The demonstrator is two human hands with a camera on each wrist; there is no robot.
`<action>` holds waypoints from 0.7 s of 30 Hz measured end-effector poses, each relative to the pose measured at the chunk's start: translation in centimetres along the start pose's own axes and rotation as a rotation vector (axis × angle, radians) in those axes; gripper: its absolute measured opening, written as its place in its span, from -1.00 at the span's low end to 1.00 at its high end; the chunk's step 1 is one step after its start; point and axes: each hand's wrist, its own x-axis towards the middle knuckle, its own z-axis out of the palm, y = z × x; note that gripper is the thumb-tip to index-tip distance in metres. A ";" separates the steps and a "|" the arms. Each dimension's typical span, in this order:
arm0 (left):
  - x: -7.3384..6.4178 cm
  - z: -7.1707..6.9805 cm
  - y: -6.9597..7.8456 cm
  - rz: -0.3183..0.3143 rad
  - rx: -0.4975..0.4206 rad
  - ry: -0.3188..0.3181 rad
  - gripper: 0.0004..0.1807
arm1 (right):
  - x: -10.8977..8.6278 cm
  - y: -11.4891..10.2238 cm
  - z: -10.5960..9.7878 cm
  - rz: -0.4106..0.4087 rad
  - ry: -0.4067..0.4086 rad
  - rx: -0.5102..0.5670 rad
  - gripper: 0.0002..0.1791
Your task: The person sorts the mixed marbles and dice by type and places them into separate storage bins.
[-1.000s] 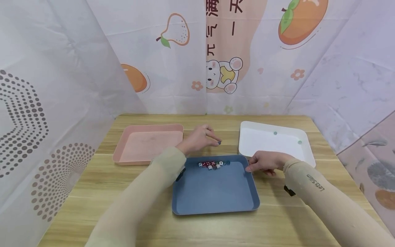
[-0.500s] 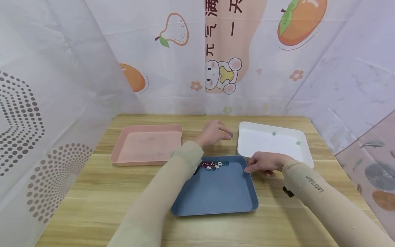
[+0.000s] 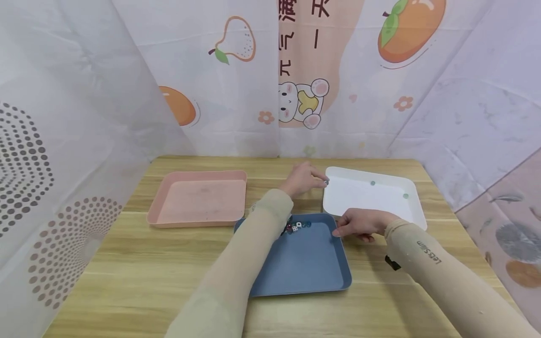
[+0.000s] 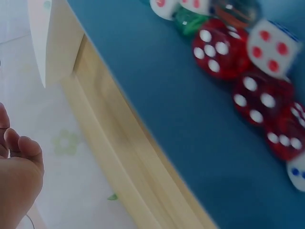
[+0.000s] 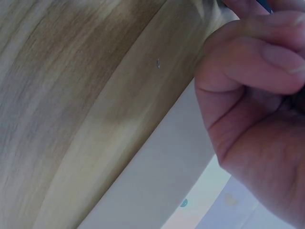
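Between the thumb and fingertips of my left hand (image 3: 302, 179) is a small dark blue-green glassy piece (image 3: 327, 181), its exact kind too small to tell. That hand hovers at the left rim of the white tray (image 3: 351, 197), where two small green pieces lie. My right hand (image 3: 361, 223) grips the right far rim of the blue tray (image 3: 300, 265), thumb inside, other fingers curled outside. Along the tray's far side lie several red dice (image 4: 221, 50), white dice (image 4: 272, 47) and glassy pieces (image 4: 188, 21), partly covered by my left sleeve in the head view.
A pink tray (image 3: 203, 199) stands at the far left of the wooden table (image 3: 139, 267). Printed curtains (image 3: 249, 117) hang behind the table and along its sides. The white tray sits just behind my right hand.
My left hand has moved right, from above the table behind the blue tray to the white tray's left rim, carrying the small piece. The right hand keeps its grip on the blue tray.
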 end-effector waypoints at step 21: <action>4.0 2.4 1.1 0.049 0.242 -0.064 -0.83 | 0.4 0.2 -0.1 0.039 -0.006 0.030 -0.57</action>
